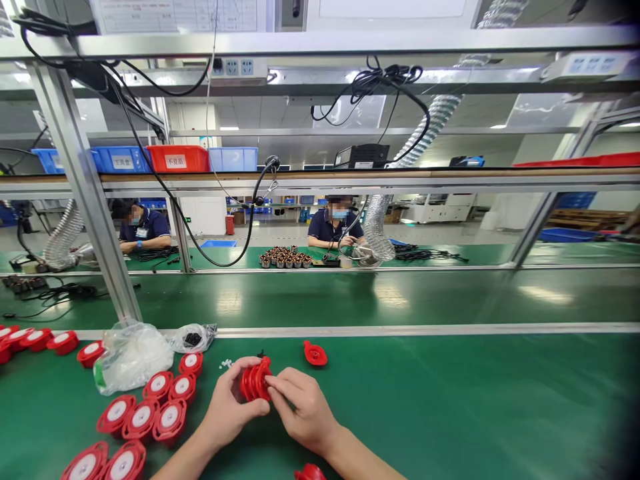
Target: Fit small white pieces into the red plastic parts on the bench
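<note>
My left hand [231,405] is closed around a stack of red ribbed plastic parts [254,381], held just above the green bench. At the stack's right face, the fingertips of my right hand [309,408] are pinched together. Whatever lies between them is hidden. Beyond my hands, a loose red plastic cap [315,353] with a small tab lies on the bench. Tiny white pieces [225,364] are scattered left of the stack. Another red part [310,472] is cut off by the bottom edge of the view.
Several red round parts with white discs [141,416] cover the bench at left. Behind them sit a clear plastic bag [137,357] and a smaller bag with black pieces [193,339]. A metal post [85,173] rises at left. Two people work across the bench.
</note>
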`<move>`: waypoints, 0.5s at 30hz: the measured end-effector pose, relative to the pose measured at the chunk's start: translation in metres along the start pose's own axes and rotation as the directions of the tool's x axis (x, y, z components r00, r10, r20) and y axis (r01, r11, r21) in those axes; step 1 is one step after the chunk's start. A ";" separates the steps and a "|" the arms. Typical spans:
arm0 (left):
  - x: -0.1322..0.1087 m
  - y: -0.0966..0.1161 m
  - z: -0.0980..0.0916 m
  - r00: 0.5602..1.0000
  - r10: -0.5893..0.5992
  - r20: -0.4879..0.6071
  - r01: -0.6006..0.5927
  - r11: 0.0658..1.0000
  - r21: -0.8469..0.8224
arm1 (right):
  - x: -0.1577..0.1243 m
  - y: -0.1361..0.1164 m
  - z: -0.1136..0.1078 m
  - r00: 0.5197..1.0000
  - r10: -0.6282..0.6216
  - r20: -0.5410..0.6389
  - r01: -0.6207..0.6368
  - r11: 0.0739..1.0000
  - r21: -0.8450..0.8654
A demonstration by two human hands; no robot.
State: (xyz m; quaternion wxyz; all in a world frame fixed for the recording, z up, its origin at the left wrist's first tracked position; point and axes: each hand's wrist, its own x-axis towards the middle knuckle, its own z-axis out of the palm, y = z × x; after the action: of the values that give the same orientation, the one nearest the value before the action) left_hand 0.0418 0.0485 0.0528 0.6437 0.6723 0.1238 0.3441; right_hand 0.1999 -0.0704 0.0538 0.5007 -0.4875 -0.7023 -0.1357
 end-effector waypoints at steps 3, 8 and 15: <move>0.000 0.001 0.001 1.000 0.008 -0.020 -0.009 1.000 -0.006 | 0.002 -0.005 -0.004 0.999 -0.025 0.044 0.024 0.999 0.021; -0.001 -0.002 -0.002 0.995 0.074 -0.063 -0.068 0.993 0.092 | 0.006 -0.011 -0.011 0.984 0.014 0.177 -0.033 0.994 0.106; -0.001 -0.004 -0.005 0.990 0.140 -0.033 -0.130 0.971 0.198 | 0.004 -0.010 -0.013 0.955 0.149 0.257 -0.199 0.963 0.181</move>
State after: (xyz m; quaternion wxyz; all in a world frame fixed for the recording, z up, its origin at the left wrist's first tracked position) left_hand 0.0392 0.0527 0.0484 0.5465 0.7311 0.1259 0.3887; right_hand 0.1991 -0.0813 0.0660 0.4689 -0.5065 -0.7223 0.0423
